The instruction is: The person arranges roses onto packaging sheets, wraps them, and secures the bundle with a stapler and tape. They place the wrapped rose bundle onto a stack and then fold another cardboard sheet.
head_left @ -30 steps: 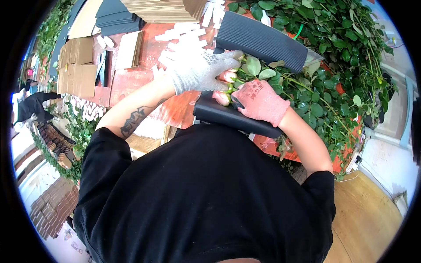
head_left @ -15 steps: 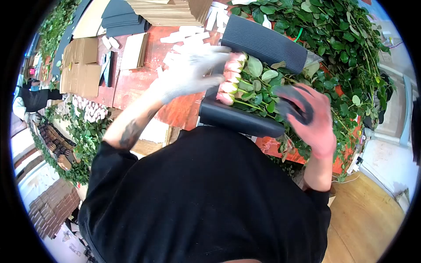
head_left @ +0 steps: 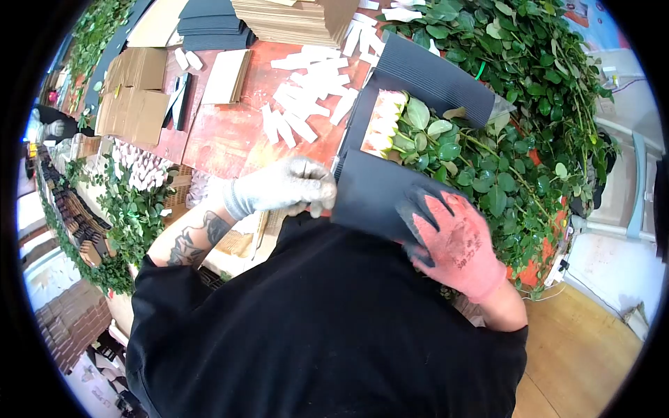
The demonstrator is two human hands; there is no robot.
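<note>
Pink-and-white roses (head_left: 384,124) lie in a row inside a folded black corrugated sheet (head_left: 366,188), their leafy stems (head_left: 481,160) running right. The sheet's near flap stands up and covers part of the flowers; its far flap slants behind them. My right hand (head_left: 453,240), in a pink and black glove, rests on the near flap with fingers spread. My left hand (head_left: 289,187), in a pale grey glove, has its fingers curled together beside the sheet's left edge. Whether anything is between those fingers is hidden.
White paper strips (head_left: 306,87) are scattered beyond the sheet. A stapler-like tool (head_left: 178,101), folded cardboard (head_left: 132,97) and a cardboard stack (head_left: 293,24) lie further left and back. Leafy stems (head_left: 543,90) pile up on the right. Wrapped pale roses (head_left: 143,167) stand at left.
My left hand has moved from above the rose heads down to the sheet's near left edge, curling its fingers. My right hand has come down onto the near flap, which is now raised over the flowers.
</note>
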